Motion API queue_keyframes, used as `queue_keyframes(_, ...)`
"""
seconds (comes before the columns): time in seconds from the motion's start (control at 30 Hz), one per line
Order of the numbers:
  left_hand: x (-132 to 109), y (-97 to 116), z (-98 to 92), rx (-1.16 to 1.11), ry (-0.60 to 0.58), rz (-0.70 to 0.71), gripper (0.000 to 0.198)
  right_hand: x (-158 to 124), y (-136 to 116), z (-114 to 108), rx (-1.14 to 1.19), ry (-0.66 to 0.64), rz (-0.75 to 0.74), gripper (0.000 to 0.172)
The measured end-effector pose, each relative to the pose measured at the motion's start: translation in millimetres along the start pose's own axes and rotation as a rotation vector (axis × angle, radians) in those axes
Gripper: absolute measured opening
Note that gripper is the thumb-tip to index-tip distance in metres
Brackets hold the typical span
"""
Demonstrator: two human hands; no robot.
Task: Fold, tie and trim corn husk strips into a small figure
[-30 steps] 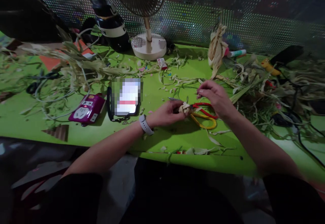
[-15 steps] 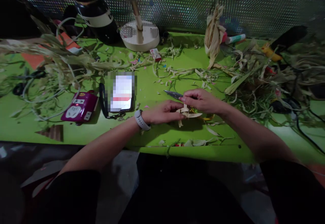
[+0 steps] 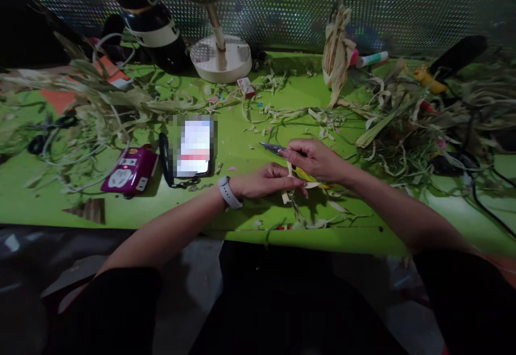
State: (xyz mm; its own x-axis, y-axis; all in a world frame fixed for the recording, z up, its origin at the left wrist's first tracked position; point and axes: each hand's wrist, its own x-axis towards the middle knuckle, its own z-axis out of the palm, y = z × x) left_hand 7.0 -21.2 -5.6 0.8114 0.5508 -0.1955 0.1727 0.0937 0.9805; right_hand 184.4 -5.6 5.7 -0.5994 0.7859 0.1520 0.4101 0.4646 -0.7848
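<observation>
My left hand (image 3: 268,179), with a pale band at its wrist, pinches a small piece of folded pale husk strips (image 3: 287,196) between thumb and fingers. Close beside it, my right hand (image 3: 312,159) is closed around a pointed tool with a dark metal tip (image 3: 272,148). Yellow handles (image 3: 308,176) show below that palm; the tool's exact kind is unclear. A strip of the husk runs up to the right fingertips. Thin greenish shreds (image 3: 297,210) hang below the left fingers, over the green table (image 3: 234,218).
A lit phone (image 3: 195,148) and purple power socket (image 3: 133,171) lie left. Behind stand a fan base (image 3: 221,59), dark bottle (image 3: 159,38) and upright husk bundle (image 3: 336,54). Husk heaps (image 3: 395,118) and a yellow-black tool (image 3: 433,81) are on the right.
My left thumb and fingers have shifted right, covering more of the folded husk piece. My right hand has moved slightly left with the tool. Greenish shreds now show under the left fingers.
</observation>
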Motion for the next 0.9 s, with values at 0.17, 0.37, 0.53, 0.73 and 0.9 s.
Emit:
queue_keyframes(0.17, 1.8, -3.2, 4.1, -0.173, 0.003, -0.059, 0.038, 3.2, 2.5, -0.4, -0.007, 0.122, 0.065, 0.05)
queue_keyframes(0.37, 9.4, -13.0, 1.5, -0.317, 0.431, -0.015, 0.036, 0.9, 2.9, -17.4, 0.209, 0.152, 0.4, 0.068)
queue_keyframes(0.53, 11.4, -16.2, -1.2, -0.381, 0.56, 0.007, 0.032, -0.7, 2.0, -13.8, 0.167, 0.137, 0.304, 0.056)
queue_keyframes(0.73, 10.7, -10.9, 0.7, -0.525, 0.367, 0.019, 0.027, -2.4, 8.1, -3.3, 0.059, 0.251, 0.23, 0.04)
queue_keyframes(0.9, 6.5, -4.2, 2.7, -0.527, 0.294, -0.04, 0.023, -0.3, 7.6, -4.9, -0.084, 0.401, 0.185, 0.041)
